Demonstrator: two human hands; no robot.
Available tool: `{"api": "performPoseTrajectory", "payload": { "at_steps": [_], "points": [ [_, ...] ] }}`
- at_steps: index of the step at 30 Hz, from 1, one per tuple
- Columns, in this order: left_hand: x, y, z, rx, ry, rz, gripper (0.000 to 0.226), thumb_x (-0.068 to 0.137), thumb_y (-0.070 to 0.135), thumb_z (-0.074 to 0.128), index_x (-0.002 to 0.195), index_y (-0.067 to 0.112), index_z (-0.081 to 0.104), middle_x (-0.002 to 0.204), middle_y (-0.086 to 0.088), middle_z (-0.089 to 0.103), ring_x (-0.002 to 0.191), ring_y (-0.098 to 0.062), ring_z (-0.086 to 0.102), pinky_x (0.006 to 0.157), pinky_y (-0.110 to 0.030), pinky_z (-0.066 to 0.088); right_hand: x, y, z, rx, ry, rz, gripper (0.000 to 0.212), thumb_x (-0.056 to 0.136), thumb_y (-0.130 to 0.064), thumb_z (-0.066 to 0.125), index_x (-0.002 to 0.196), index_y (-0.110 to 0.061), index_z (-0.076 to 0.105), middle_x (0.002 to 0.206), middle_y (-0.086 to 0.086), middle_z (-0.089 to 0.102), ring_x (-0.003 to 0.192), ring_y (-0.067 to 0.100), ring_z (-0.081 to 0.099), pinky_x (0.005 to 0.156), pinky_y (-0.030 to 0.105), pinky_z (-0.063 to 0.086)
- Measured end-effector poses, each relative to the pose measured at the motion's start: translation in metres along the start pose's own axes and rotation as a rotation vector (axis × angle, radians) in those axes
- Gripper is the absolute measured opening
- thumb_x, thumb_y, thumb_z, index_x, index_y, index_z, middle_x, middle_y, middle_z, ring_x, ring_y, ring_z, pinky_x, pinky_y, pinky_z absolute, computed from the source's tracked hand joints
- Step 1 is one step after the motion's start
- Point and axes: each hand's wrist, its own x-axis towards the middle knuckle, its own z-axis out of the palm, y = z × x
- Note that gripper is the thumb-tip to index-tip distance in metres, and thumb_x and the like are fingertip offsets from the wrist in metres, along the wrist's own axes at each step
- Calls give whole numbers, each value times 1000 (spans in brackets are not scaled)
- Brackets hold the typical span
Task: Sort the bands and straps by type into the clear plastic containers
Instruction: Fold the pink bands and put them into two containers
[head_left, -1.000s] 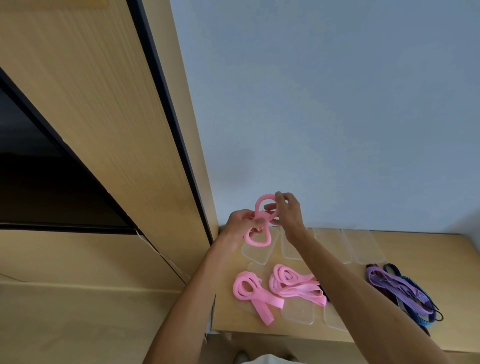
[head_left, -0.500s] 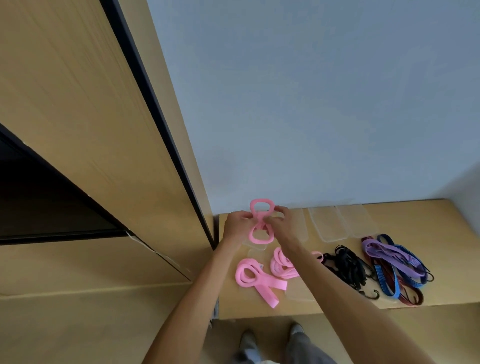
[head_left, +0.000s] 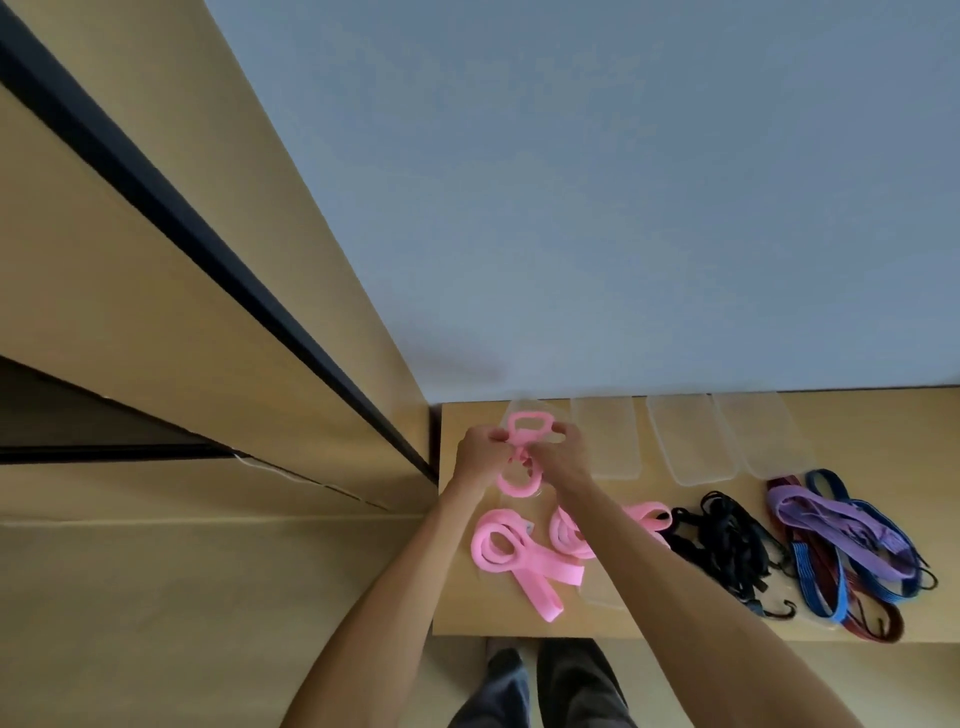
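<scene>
Both hands meet at the far left of the shelf (head_left: 883, 415), pinching a pink figure-eight band (head_left: 521, 457) at its waist: the left hand (head_left: 480, 457) from the left, the right hand (head_left: 563, 460) from the right. Its long axis runs away from the person, one loop far, one near. It hangs directly over the leftmost clear container (head_left: 550, 410), so the drop looks straight down. Three more clear containers (head_left: 693, 441) line up rightward. Pink flat bands (head_left: 511, 553), black cords (head_left: 732, 545) and purple and blue straps (head_left: 841, 530) lie nearer, out of the way.

No legible txt, labels or nos.
</scene>
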Motion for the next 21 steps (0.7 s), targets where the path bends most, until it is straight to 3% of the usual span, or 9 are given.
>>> {"api": "performPoseTrajectory", "payload": {
  "at_steps": [2, 5, 7, 9, 10, 11, 13, 18, 21],
  "points": [
    [15, -6, 6, 60, -13, -4, 18, 87, 8, 63, 97, 11, 77, 94, -5, 75, 93, -25, 68, 87, -43, 56, 19, 9, 4, 0, -1, 40, 71, 70, 3, 69, 136, -13, 45, 98, 14, 72, 68, 21, 70, 57, 31, 55],
    [33, -16, 16, 156, 27, 7, 21, 88, 14, 62, 104, 15, 76, 103, 0, 75, 95, -20, 67, 77, -29, 53, 47, 23, 10, 14, 25, 93, 69, 73, 0, 68, 138, -12, 47, 107, 14, 69, 86, 27, 71, 78, 47, 60],
    [41, -22, 21, 170, 49, -3, 22, 88, 12, 61, 104, 16, 76, 105, 0, 74, 96, -19, 67, 73, -26, 50, 63, 32, 12, -9, 42, 119, 65, 76, 0, 65, 138, -11, 48, 109, 13, 67, 91, 28, 69, 83, 51, 59],
    [50, -30, 28, 139, 63, -32, 21, 88, 9, 60, 101, 15, 76, 103, 0, 74, 95, -19, 67, 74, -25, 49, 72, 36, 12, -56, 62, 126, 62, 76, 1, 63, 136, -9, 50, 105, 10, 67, 88, 25, 68, 78, 42, 60],
    [52, -33, 32, 116, 70, -52, 21, 88, 7, 60, 100, 14, 76, 101, 0, 74, 94, -19, 67, 73, -25, 49, 75, 37, 11, -79, 77, 115, 61, 76, 1, 64, 135, -10, 51, 99, 6, 67, 81, 19, 67, 68, 34, 58],
    [54, -35, 35, 90, 79, -72, 21, 88, 6, 60, 99, 14, 76, 98, 1, 74, 91, -18, 66, 71, -25, 49, 76, 35, 11, -103, 85, 89, 61, 75, 0, 66, 133, -12, 52, 96, 3, 66, 73, 11, 64, 58, 25, 52],
    [57, -37, 39, 40, 120, -99, 17, 87, 5, 62, 93, 15, 75, 88, 4, 71, 84, -17, 64, 65, -22, 47, 80, 30, 10, -165, 64, 25, 61, 76, -3, 69, 134, -15, 53, 101, 4, 68, 72, 7, 62, 55, 19, 44],
    [57, -32, 45, 31, 199, -81, 18, 88, 4, 60, 80, 16, 70, 76, 7, 65, 75, -16, 62, 63, -26, 48, 90, 26, 11, -250, 29, -40, 54, 82, 2, 64, 133, -14, 54, 104, 15, 72, 85, 26, 71, 73, 31, 56],
    [59, -29, 45, 87, 259, -15, 15, 89, 7, 61, 90, 15, 73, 83, 3, 71, 75, -16, 64, 64, -29, 52, 89, 25, 17, -249, 61, -121, 43, 87, 6, 59, 126, -12, 60, 102, 15, 74, 84, 25, 71, 79, 36, 58]
  ]
}}
